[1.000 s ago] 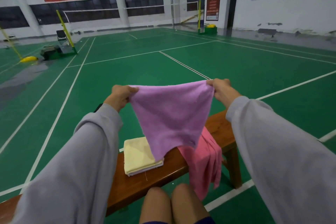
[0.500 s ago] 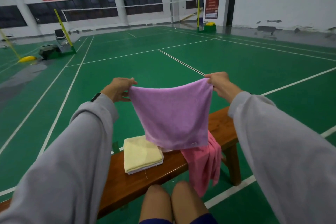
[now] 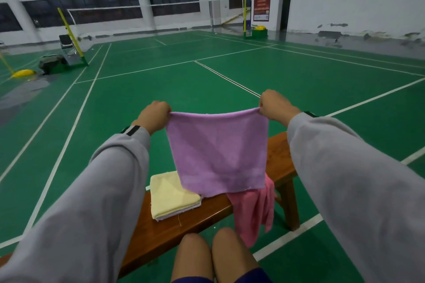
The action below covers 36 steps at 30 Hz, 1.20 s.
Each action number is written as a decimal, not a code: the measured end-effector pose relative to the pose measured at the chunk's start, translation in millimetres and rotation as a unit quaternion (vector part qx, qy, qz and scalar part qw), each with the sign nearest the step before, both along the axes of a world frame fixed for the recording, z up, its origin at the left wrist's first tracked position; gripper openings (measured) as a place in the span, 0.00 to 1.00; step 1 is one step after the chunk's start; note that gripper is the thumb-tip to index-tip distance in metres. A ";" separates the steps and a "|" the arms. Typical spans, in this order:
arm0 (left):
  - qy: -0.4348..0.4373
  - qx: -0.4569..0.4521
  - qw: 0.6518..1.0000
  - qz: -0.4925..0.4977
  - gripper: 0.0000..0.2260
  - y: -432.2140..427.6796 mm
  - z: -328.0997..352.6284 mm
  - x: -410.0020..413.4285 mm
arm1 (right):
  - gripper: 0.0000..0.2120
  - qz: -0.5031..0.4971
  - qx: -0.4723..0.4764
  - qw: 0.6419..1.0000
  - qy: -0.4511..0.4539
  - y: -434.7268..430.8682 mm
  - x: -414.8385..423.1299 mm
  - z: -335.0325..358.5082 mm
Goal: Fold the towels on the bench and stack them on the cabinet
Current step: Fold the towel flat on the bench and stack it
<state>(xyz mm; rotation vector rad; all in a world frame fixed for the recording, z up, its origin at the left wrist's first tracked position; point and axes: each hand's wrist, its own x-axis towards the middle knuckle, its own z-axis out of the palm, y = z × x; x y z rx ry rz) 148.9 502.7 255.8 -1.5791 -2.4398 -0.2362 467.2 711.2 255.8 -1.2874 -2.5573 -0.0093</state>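
Two hands hold one purple towel [image 3: 218, 156] up in the air, above the worktop [image 3: 195, 220]. The left hand [image 3: 154, 116] pinches the top left corner and the right hand [image 3: 274, 104] pinches the top right corner. The fingers [image 3: 166, 111] of both hands are curled tight round the cloth, so the top edge is pulled nearly straight, with a small dip in the middle. The rest hangs down flat. Its bottom edge hangs low over a yellow towel [image 3: 172, 195] and a pink towel [image 3: 255, 211]; I cannot tell if it touches them.

The yellow towel is folded into a neat square and lies on the worktop. The pink towel lies just beside it, not folded, and much of it droops over the near edge toward the person's knees [image 3: 193, 250].

The purple towel looks soft, light and floppy. It will not keep a shape by itself, so it will sag wherever it is let go. Corners are the best spots to hold, I think, since they keep the cloth spread and the edges lined up. A loose pinch could let a corner slip, and the fold would go crooked. No cabinet shows from here.
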 end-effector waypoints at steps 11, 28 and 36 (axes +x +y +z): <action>0.097 -0.021 0.995 0.014 0.07 9.8 -6.3 13.7 | 0.11 0.006 0.105 0.992 -0.068 2.6 7.3 9.1; 0.020 0.115 0.992 0.050 0.06 76.2 -24.2 11.4 | 0.11 -0.040 0.088 0.995 -0.015 45.1 15.5 0.0; -0.340 0.321 0.879 0.090 0.12 134.6 -16.8 -11.7 | 0.10 -0.092 0.114 0.988 0.057 77.5 6.4 12.0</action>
